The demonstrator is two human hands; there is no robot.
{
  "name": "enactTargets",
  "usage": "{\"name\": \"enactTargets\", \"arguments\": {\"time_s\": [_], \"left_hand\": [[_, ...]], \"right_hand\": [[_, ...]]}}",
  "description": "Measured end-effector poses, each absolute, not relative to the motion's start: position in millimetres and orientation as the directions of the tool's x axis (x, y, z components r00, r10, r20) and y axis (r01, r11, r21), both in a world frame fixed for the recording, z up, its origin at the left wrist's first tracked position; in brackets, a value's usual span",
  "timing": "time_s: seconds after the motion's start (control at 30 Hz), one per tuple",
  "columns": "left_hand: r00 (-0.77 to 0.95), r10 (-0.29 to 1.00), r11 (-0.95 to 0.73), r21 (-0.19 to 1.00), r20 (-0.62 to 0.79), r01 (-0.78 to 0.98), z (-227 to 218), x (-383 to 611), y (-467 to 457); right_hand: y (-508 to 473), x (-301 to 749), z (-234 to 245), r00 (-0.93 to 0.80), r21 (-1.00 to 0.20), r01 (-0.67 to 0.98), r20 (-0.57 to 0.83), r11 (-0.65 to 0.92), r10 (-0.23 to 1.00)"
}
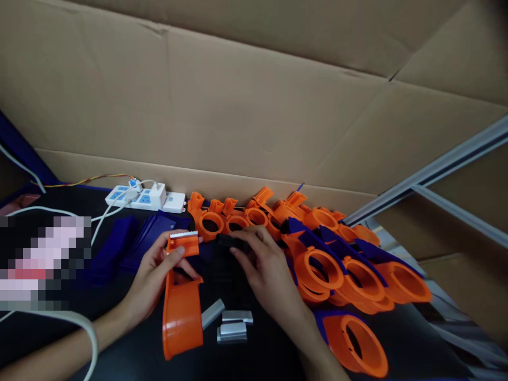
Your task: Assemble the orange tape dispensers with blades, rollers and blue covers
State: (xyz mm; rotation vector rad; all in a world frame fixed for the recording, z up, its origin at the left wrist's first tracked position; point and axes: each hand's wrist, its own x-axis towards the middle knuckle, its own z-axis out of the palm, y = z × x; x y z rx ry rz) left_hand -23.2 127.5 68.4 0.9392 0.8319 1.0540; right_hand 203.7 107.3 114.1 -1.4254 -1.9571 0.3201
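My left hand point(153, 278) is closed around an orange tape dispenser point(182, 317), its round end hanging down towards me. A whitish serrated blade point(183, 234) runs along the dispenser's top edge, and my thumb lies on the orange part just below it. To the right, the fingers of my right hand point(272, 267) are bent and pinched at a black piece point(227, 241), whose shape blurs into the dark tabletop. Several silvery metal strips point(232, 329) lie between my forearms, just right of the dispenser's round end.
Several orange dispensers point(212, 225) stand along the back, and more with blue parts point(359, 280) are piled at right. Blue plastic pieces point(146, 238) lie left. Behind them is a white power strip point(170, 201) with cables. A cardboard wall point(254, 116) closes the back.
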Motion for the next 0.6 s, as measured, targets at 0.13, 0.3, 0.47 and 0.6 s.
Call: {"name": "enactTargets", "arguments": {"time_s": [0.13, 0.3, 0.47, 0.6], "left_hand": [[0.333, 0.935, 0.227, 0.927, -0.122, -0.299, 60, -20, 119], [0.406, 0.903, 0.290, 0.895, -0.139, -0.340, 56, -16, 107], [0.432, 0.882, 0.351, 0.876, -0.190, -0.331, 49, -15, 99], [0.462, 0.860, 0.390, 0.864, -0.218, -0.318, 46, -15, 94]], "right_hand": [[110, 195, 110, -0.229, -0.676, 0.570, 0.415, 0.467, 0.880], [104, 187, 89, -0.138, -0.748, 0.521, 0.402, 0.411, 0.905], [96, 175, 81, -0.106, -0.718, 0.506, 0.498, 0.478, 0.861], [87, 167, 75, -0.095, -0.709, 0.496, 0.529, 0.501, 0.843]]}}
